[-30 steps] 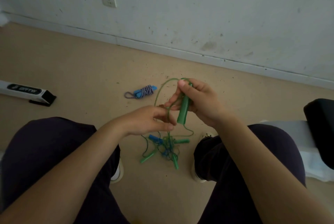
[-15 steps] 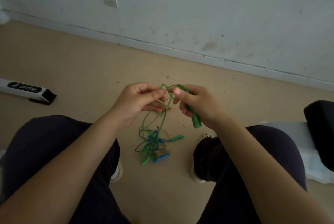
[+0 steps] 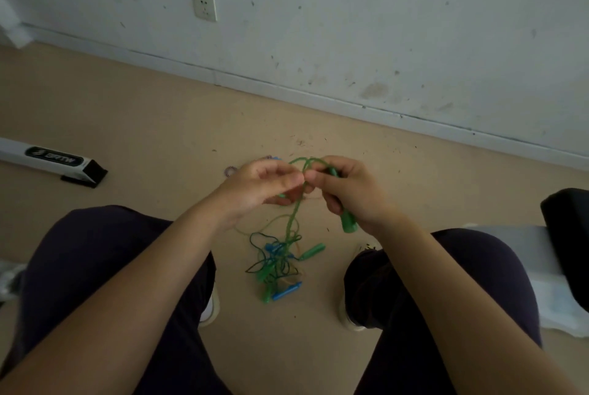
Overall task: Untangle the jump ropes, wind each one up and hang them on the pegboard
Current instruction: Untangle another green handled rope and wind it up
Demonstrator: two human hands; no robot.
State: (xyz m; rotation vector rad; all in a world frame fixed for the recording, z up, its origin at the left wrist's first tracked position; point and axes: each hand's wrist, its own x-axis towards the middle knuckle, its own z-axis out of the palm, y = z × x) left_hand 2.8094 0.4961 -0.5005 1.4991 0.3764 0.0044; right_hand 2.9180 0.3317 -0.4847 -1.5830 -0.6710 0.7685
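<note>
My right hand grips a green jump-rope handle that sticks out below my palm. Its green cord loops over my fingertips and drops toward the floor. My left hand pinches that cord right beside my right thumb. Between my feet lies a tangle of green and blue ropes with a loose green handle and a blue handle. A wound blue rope lies on the floor behind my left hand, mostly hidden. No pegboard is in view.
My knees in dark trousers frame the tangle on the tan floor. A white bar with a black end lies at the left. A black and white object stands at the right. The wall with a socket runs behind.
My left hand rose from below the handle to meet my right hand. My right hand tilted the handle's lower end out to the right. The tangle on the floor shifted and its handles rearranged.
</note>
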